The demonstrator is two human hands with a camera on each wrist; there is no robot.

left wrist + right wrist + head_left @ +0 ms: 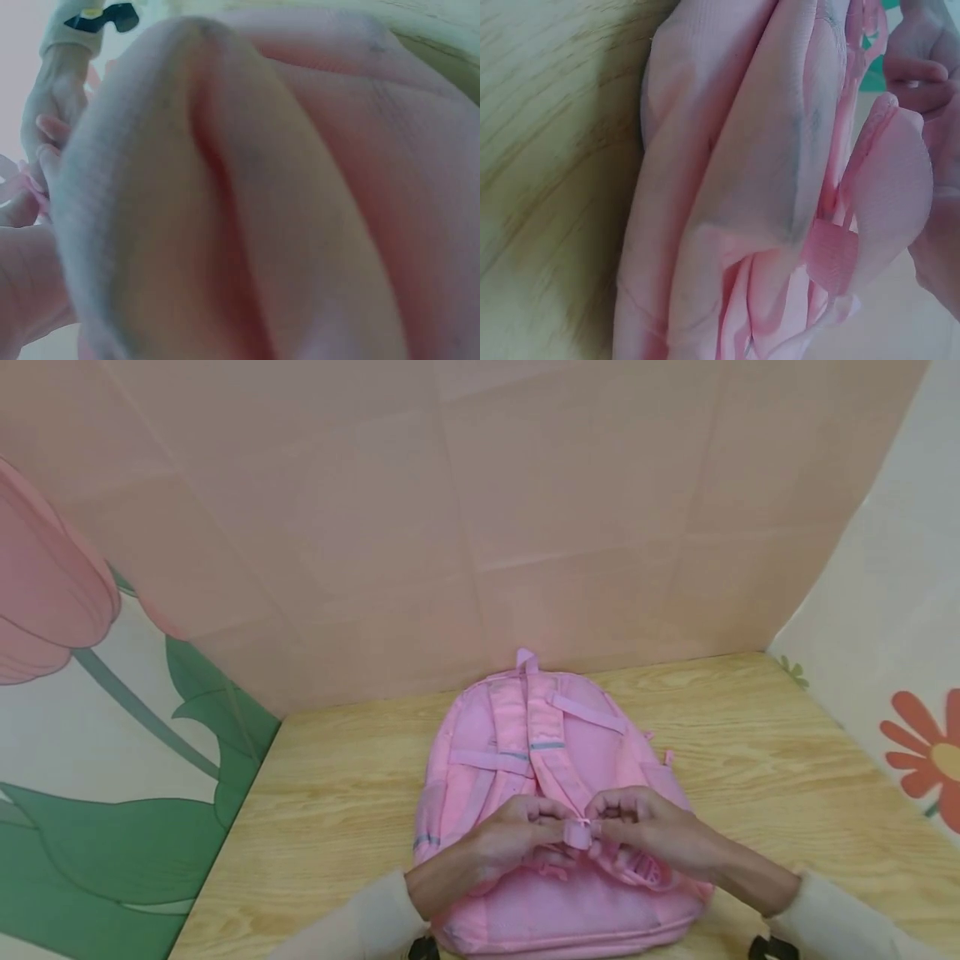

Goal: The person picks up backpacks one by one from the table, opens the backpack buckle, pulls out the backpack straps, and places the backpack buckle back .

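Pink backpack lies flat on the wooden counter, strap side up, top handle loop pointing to 12 o'clock toward the pink wall panel. It sits at the counter's middle, its bottom edge at 6 o'clock near the person.

Both hands meet over the lower part of the backpack. Left hand comes in from 7 o'clock, fingers curled, pinching a small pink strap end. Right hand comes in from 5 o'clock, fingers curled, pinching the same strap end from the other side. Fingertips of the two hands are almost touching at the strap end. Both wrists are in cream sleeves.

The hands cover the lower ends of the two shoulder straps, so where the strap end attaches cannot be told. A thin chest strap runs diagonally at 1 o'clock of the hands.

Left wrist view: mostly blurred pink fabric right up at the lens; the other hand shows at 10 o'clock with a sleeve cuff above it. Right wrist view: bunched backpack fabric on the counter wood, a rounded pink flap at 3 o'clock beside fingers.

Surroundings: flower-print panel at 9 o'clock with green leaves and a pink tulip; light panel with a red flower at 3 o'clock. Black wrist mounts show at the bottom edge.
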